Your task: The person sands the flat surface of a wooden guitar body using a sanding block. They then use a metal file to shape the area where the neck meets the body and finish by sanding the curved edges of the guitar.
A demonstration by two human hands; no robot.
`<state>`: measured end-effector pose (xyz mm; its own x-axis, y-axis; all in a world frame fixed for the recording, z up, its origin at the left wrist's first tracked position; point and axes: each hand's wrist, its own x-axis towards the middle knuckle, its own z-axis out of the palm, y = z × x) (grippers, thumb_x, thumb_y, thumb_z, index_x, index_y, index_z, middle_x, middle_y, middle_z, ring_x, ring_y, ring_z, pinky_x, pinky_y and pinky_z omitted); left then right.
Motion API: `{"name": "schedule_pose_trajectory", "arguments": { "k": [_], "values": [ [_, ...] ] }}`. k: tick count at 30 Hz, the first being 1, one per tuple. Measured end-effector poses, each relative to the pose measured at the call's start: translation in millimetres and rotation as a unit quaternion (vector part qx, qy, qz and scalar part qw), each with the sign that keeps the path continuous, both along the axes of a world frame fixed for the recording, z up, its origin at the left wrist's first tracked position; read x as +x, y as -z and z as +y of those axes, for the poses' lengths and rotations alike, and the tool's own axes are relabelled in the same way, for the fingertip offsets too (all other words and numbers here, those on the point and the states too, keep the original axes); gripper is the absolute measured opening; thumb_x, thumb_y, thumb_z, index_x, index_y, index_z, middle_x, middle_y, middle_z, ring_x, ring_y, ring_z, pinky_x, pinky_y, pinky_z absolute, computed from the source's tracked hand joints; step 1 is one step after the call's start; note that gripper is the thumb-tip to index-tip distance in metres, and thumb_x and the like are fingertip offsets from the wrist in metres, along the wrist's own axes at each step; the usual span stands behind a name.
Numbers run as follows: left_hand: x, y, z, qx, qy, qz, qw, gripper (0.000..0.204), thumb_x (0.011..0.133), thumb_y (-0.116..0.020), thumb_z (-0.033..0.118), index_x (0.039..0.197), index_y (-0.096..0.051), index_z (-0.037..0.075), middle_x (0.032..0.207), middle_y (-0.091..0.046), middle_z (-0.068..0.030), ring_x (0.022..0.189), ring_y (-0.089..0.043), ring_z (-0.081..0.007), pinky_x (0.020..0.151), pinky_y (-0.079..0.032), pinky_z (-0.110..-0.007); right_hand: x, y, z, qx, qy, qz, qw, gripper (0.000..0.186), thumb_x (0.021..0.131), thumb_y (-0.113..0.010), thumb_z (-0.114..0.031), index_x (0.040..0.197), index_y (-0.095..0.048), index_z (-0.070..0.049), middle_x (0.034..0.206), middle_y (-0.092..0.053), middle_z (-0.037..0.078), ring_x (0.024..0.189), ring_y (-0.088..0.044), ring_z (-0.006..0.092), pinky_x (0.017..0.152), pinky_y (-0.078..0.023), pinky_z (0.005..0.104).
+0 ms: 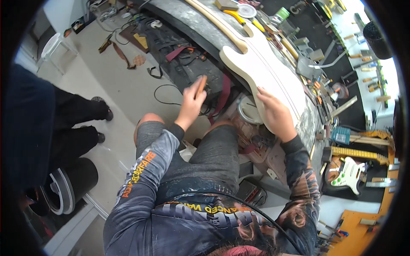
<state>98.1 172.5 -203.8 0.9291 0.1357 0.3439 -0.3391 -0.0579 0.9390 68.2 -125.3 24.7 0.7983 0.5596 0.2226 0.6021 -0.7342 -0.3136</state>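
A pale, unpainted electric guitar body (273, 72) with a long wooden neck (213, 19) lies on the workbench, its near edge overhanging the front. Thin dark lines run along its top. My right hand (278, 114) grips that near edge, fingers on the wood; part of the grip is hidden. Away from the guitar, above my knees, my left hand (192, 104) is closed around a small orange-brown block (201, 86). The block's exact kind is too small to tell.
Hand tools and wood pieces crowd the workbench (314, 123) behind the guitar. A white bucket (249, 110) stands under its edge. Bags and cables litter the floor ahead. At left stands a person in dark trousers (72, 104), near a black bin (77, 183). Another guitar (346, 173) lies at right.
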Motion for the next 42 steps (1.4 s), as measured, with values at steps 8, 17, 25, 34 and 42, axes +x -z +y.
{"name": "schedule_pose_trajectory", "arguments": {
  "k": [8,17,25,34,42],
  "values": [
    [61,-105,-36,0.165,-0.062,-0.155,0.972,0.078,0.098,-0.068,0.009,0.174,-0.046,0.013,0.177,-0.050,-0.0053,0.134,-0.047,-0.0320,0.126,-0.035,-0.041,117,60,-200,-0.181,0.167,-0.171,0.954,0.063,0.115,-0.056,-0.038,0.167,-0.050,-0.003,0.174,-0.047,0.022,0.162,-0.042,0.0415,0.134,-0.030,0.0532],
    [73,-118,-40,0.220,-0.136,-0.113,0.959,0.075,0.098,-0.064,0.005,0.172,-0.051,0.015,0.181,-0.044,-0.0048,0.134,-0.046,-0.0322,0.122,-0.034,-0.038,116,54,-153,-0.075,0.291,-0.077,0.951,0.073,0.112,-0.052,-0.058,0.169,-0.050,-0.012,0.177,-0.046,0.018,0.166,-0.036,0.0408,0.135,-0.023,0.0588],
    [63,-129,-53,0.286,-0.168,-0.123,0.935,0.067,0.099,-0.057,0.009,0.166,-0.057,0.012,0.179,-0.048,-0.0057,0.146,-0.041,-0.0345,0.125,-0.028,-0.047,112,49,-146,-0.069,0.331,-0.087,0.937,0.081,0.107,-0.055,-0.067,0.169,-0.052,-0.015,0.174,-0.045,0.027,0.163,-0.038,0.0454,0.131,-0.027,0.0650],
    [-58,-118,-130,0.282,0.097,-0.175,0.938,0.086,0.080,-0.062,0.010,0.165,-0.060,0.015,0.175,-0.053,-0.0098,0.144,-0.050,-0.0301,0.123,-0.028,-0.045,116,52,-146,-0.073,0.351,-0.088,0.929,0.082,0.106,-0.055,-0.069,0.168,-0.053,-0.015,0.174,-0.045,0.026,0.162,-0.039,0.0455,0.129,-0.029,0.0673],
    [-33,-133,-75,0.478,0.086,-0.305,0.819,0.082,0.072,-0.069,0.016,0.154,-0.073,0.024,0.169,-0.062,0.0046,0.139,-0.053,-0.0268,0.114,-0.029,-0.046,116,58,-148,-0.077,0.345,-0.123,0.927,0.084,0.105,-0.055,-0.071,0.167,-0.053,-0.015,0.173,-0.047,0.025,0.160,-0.041,0.0459,0.127,-0.031,0.0700]
  ]
}}
